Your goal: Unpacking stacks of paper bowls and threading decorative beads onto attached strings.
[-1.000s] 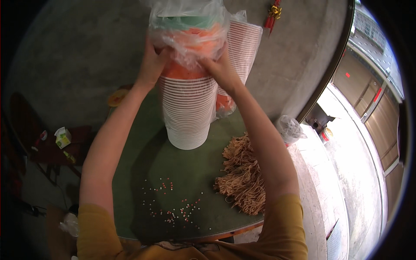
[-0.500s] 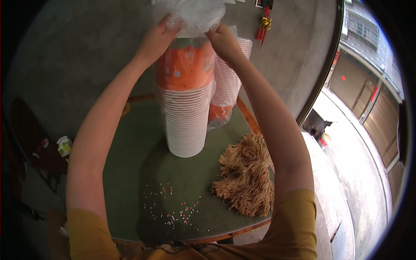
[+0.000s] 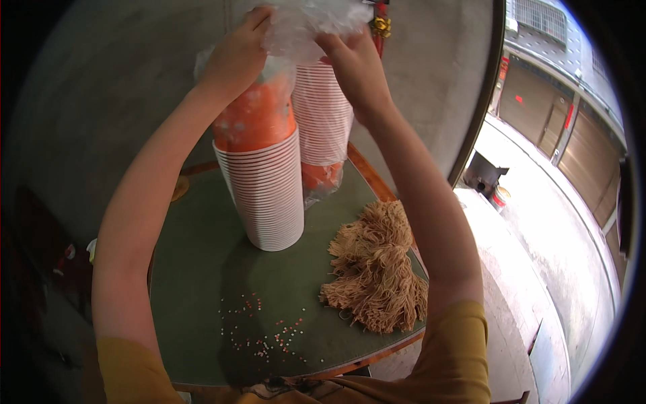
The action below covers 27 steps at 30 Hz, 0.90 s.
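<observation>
A tall stack of nested paper tubs (image 3: 266, 192) stands on the table in front of me, white rims below and an orange part (image 3: 256, 118) at the top. Clear plastic wraps its upper part, gathered into a crumpled plastic bag (image 3: 306, 30) above. My left hand (image 3: 242, 54) is closed on the bag's left side. On the opposite side, my right hand (image 3: 355, 64) pinches the same plastic, thumb toward the bag. Just behind, to the right, a second stack of tubs (image 3: 323, 114) is sleeved in plastic, its orange end at the bottom.
A heap of tan dried noodles (image 3: 377, 269) lies at the right of the green table (image 3: 192, 269). Small white and reddish bits (image 3: 269, 340) are scattered near the front edge. A grey wall (image 3: 141, 87) stands behind, with a bright doorway to the right.
Both hands still grip the plastic, which now sits higher and looser around the front stack. The stack leans slightly, its top to the left. My view has shifted a little.
</observation>
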Tool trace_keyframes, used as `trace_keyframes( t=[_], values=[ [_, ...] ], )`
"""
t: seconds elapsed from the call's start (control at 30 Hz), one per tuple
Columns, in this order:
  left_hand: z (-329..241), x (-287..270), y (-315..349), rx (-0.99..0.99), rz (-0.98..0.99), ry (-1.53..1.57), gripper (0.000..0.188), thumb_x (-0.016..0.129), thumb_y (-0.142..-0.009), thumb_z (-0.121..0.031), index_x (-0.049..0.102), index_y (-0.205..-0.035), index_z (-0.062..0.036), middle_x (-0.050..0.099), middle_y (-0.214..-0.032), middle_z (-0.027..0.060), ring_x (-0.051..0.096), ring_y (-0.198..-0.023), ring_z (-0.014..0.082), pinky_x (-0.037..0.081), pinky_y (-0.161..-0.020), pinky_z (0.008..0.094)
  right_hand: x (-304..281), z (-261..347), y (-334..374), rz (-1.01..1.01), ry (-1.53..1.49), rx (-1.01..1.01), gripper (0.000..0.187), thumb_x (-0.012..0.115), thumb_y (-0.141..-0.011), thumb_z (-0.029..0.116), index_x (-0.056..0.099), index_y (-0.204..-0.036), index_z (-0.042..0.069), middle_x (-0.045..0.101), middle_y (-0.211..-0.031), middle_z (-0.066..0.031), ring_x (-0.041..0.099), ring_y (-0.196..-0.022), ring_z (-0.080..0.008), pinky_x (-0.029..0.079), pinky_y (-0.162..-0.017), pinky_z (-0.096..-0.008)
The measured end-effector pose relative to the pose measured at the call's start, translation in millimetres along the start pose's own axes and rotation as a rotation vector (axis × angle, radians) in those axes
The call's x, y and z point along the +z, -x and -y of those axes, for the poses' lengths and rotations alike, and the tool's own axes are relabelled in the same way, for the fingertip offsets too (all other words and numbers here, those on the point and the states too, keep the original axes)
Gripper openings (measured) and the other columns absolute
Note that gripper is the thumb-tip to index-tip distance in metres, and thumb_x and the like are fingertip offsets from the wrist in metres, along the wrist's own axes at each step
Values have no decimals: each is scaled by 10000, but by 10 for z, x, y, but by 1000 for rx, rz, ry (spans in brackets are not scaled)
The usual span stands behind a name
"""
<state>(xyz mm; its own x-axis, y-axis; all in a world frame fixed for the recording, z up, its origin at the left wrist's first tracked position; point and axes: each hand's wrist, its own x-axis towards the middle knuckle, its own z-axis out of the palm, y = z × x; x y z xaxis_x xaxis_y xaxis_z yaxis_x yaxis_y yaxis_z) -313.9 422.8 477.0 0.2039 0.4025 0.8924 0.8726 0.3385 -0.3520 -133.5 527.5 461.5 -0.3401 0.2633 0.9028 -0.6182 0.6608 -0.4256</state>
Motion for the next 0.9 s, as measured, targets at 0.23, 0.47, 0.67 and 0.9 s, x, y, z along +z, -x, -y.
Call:
trace_keyframes(
  t=[0.23,0.47,0.67,0.9],
  values=[
    [-840,122,164,292,33,307,206,553,-797,-34,593,-992,21,596,-1102,137,578,-1034,326,500,-867,403,-308,-311,688,92,194,-36,780,712,-843,358,286,-1452,121,383,-1354,-206,434,-1257,-314,408,-1021,-401],
    [-1256,312,773,259,221,576,364,612,-791,-94,504,-1138,-70,529,-1118,137,559,-1019,346,492,-828,420,-367,-587,1257,234,-290,452,861,729,-809,470,325,-1428,29,488,-1271,-147,509,-1158,-218,440,-959,-338],
    [-1525,-85,1330,91,-79,587,628,702,-729,-170,448,-1303,-188,418,-1274,105,418,-1239,324,344,-1022,474,-375,-522,1750,486,-507,747,629,690,-852,408,491,-1291,4,584,-1153,-59,553,-1054,-140,461,-892,-294],
    [-1745,-674,2401,425,249,639,704,724,-713,-237,462,-1358,-335,392,-1367,81,301,-1387,306,260,-1127,483,-381,-449,2110,-88,-452,941,353,630,-893,223,599,-1166,1,653,-1078,-59,631,-955,-159,502,-849,-318]
  ],
)
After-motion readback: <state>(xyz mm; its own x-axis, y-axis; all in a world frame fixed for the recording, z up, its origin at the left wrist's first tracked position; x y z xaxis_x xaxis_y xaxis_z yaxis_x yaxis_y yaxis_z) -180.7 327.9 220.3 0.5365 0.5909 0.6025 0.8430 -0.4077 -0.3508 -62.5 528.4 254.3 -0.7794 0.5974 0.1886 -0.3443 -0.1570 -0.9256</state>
